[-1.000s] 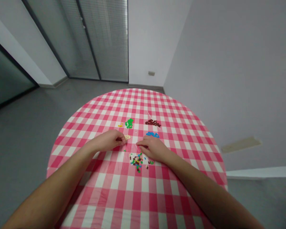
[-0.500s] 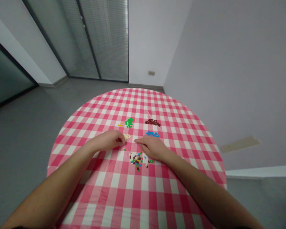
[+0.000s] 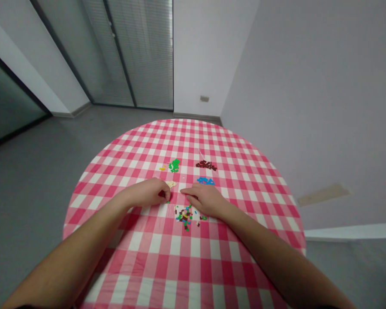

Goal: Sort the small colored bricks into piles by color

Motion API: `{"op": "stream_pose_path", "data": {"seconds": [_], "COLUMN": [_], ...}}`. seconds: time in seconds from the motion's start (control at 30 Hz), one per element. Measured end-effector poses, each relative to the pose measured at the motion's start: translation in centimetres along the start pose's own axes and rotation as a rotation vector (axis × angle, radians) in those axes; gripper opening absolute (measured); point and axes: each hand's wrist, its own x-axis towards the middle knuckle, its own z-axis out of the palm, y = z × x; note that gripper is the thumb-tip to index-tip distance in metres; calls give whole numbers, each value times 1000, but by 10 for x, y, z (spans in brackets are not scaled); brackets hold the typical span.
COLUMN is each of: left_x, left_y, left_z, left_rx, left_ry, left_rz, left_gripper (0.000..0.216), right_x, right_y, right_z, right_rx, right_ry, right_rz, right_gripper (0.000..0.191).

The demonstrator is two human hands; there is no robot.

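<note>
My left hand (image 3: 151,192) is closed, its thumb and fingertips pinched at a small green toy brick (image 3: 168,202) on the cloth. Just beyond these fingers lies a little heap of cream bricks (image 3: 171,184), partly covered by the hand. My right hand (image 3: 206,199) rests palm down, index finger stretched out and thumb apart, holding nothing that I can see. Behind it are blue bricks (image 3: 206,181). Between the hands and closer to me lies a mixed pile of tiny bricks (image 3: 184,215) in brown, green, blue, yellow and white.
Farther back on the round table with its pink-and-white checked cloth (image 3: 180,266) are green bricks (image 3: 174,165), a few yellow bricks (image 3: 162,168) and dark brown bricks (image 3: 206,165). A wall (image 3: 309,107) stands to the right; a glass partition (image 3: 141,51) is behind.
My left hand has come slightly nearer, its fingertips lowering to the small green brick. My right hand has barely moved; the sorted heaps look the same.
</note>
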Motion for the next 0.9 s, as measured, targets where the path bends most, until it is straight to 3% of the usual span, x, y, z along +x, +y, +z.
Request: {"op": "stream_pose_path", "data": {"seconds": [0.33, 0.9], "left_x": [0, 0], "left_y": [-1, 6], "left_z": [-3, -1], "left_rx": [-13, 57], "left_ry": [10, 5], "left_rz": [9, 38], "left_gripper": [17, 18], "right_x": [0, 0], "right_y": [-2, 0], "right_z": [-2, -3], "right_rx": [-87, -19], "right_ry": [-52, -9], "right_rz": [-10, 11], "right_gripper": [37, 34]}}
